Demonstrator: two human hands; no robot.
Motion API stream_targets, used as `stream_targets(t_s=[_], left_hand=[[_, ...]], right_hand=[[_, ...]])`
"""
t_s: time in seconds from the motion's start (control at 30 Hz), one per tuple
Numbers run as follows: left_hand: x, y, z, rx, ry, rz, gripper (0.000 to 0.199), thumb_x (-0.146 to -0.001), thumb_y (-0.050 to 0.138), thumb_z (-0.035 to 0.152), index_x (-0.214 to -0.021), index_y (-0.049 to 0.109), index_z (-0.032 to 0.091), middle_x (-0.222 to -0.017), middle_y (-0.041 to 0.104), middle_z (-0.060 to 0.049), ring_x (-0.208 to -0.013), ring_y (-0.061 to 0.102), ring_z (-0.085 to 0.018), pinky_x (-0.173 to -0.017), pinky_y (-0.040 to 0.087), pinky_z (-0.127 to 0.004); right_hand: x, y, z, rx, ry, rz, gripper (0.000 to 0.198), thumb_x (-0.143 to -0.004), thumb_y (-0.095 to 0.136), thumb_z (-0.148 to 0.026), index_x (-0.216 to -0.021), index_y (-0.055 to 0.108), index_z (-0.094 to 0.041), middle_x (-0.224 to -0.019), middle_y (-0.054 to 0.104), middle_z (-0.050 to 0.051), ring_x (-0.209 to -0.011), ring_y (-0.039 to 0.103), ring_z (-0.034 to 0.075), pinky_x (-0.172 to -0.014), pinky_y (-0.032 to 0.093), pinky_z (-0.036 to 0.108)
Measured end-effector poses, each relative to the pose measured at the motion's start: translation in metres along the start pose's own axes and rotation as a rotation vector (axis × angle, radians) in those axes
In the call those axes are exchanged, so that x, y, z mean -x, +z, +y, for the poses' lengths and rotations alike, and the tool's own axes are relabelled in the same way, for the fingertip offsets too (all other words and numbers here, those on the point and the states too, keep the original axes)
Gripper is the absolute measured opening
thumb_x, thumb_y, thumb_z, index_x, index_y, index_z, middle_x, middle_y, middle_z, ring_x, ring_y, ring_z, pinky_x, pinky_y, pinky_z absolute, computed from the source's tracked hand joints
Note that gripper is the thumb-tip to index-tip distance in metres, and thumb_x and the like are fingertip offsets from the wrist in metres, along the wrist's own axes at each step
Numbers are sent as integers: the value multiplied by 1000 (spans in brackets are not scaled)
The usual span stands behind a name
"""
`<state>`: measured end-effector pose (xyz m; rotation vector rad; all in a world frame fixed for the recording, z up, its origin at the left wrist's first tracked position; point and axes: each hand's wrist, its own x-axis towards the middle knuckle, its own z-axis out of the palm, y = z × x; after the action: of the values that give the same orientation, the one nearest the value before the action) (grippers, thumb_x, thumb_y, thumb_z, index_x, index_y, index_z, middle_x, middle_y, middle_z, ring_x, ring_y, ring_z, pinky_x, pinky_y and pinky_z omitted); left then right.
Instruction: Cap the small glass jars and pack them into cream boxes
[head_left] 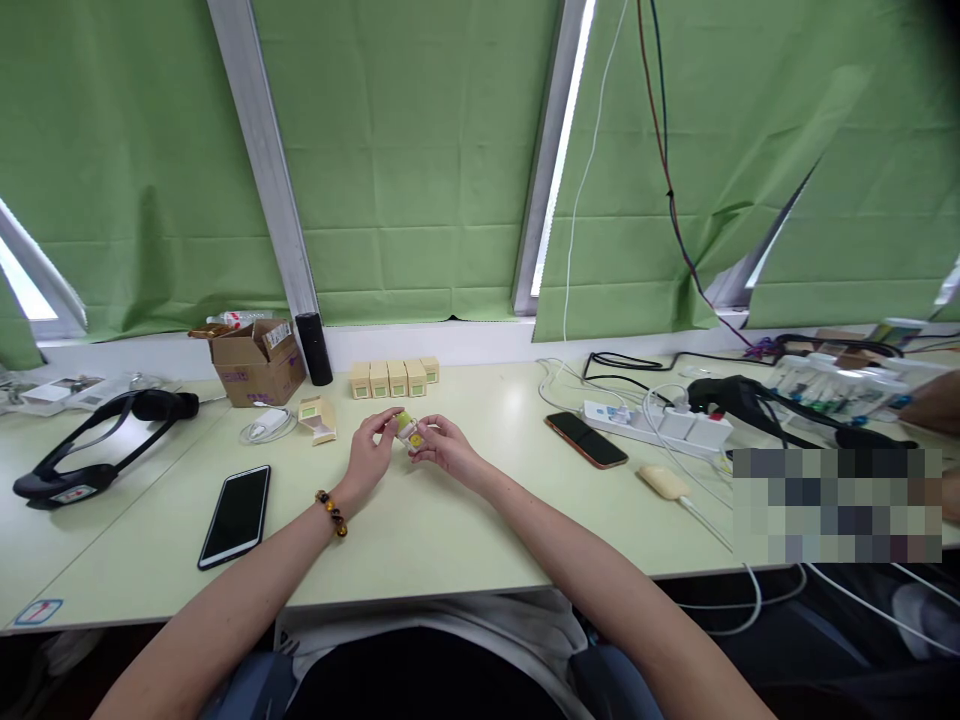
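Observation:
Above the middle of the table, my left hand [371, 446] and my right hand [450, 448] both grip a small bottle [409, 432] with a yellow-green top and a white body bearing a yellow mark. The left fingers are around its top end, and the right fingertips pinch its lower right side. Part of the bottle is hidden by the fingers. Behind the hands stand several small tan boxes [388, 379] in a row. To the left, an opened tan box [318, 419] lies on the table with its flap towards me.
On the left are a phone [235, 517], a coiled white cable [268, 425], a cardboard box [259, 370], a black cylinder [314, 350] and a black headset [105, 450]. On the right lie another phone [586, 440], a power strip [660, 425] with cables and a cream-coloured mouse-like object [663, 482].

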<state>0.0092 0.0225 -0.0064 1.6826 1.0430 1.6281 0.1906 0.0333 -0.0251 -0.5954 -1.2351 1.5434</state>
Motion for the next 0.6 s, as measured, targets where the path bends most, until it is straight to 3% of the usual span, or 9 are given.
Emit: stream_targets(t_s=[0.6], left_hand=[[2, 0, -6, -169, 114, -95, 29, -96, 64, 40, -119, 77, 27, -118, 75, -8, -114, 64, -25, -101, 47, -37]], right_hand=[[4, 7, -3, -30, 4, -12, 50, -81, 85, -55, -101, 56, -21, -86, 74, 2, -71, 76, 17, -77, 65, 37]])
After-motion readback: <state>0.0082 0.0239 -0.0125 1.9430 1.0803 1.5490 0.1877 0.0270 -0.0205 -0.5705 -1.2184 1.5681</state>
